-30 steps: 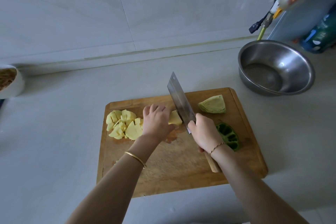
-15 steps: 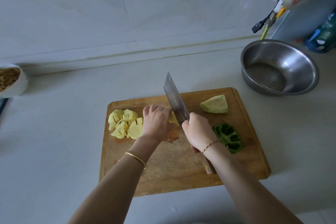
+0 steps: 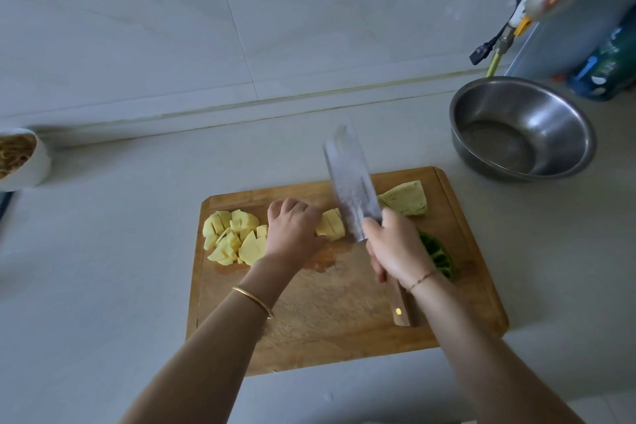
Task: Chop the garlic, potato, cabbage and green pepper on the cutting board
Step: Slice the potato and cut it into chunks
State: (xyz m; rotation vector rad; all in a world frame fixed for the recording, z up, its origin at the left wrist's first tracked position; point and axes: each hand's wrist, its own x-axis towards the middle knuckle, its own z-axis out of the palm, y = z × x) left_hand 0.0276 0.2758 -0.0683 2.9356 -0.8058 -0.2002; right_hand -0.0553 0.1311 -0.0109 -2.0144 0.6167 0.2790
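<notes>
On the worktop (image 3: pixel 103 286), cutting board (image 3: pixel 327 327), right grip (image 3: pixel 399 248) clenched round cleaver (image 3: pixel 347 189), left grip (image 3: pixel 296 231) curled over potato piece (image 3: pixel 331 224), cut chunks (image 3: pixel 232 237) to its left, green pepper (image 3: pixel 438 256) part-hidden behind right grip, cabbage wedge (image 3: pixel 407 200) beyond, steel bowl (image 3: pixel 557 120) farthest.

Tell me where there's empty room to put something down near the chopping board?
Free: the cutting board's near half, left of the cleaver's handle; the counter between board and white bowl; the strip between board and wall. Crowded: the board's far half, with potato pieces, left hand, right hand, cabbage and green pepper.
</notes>
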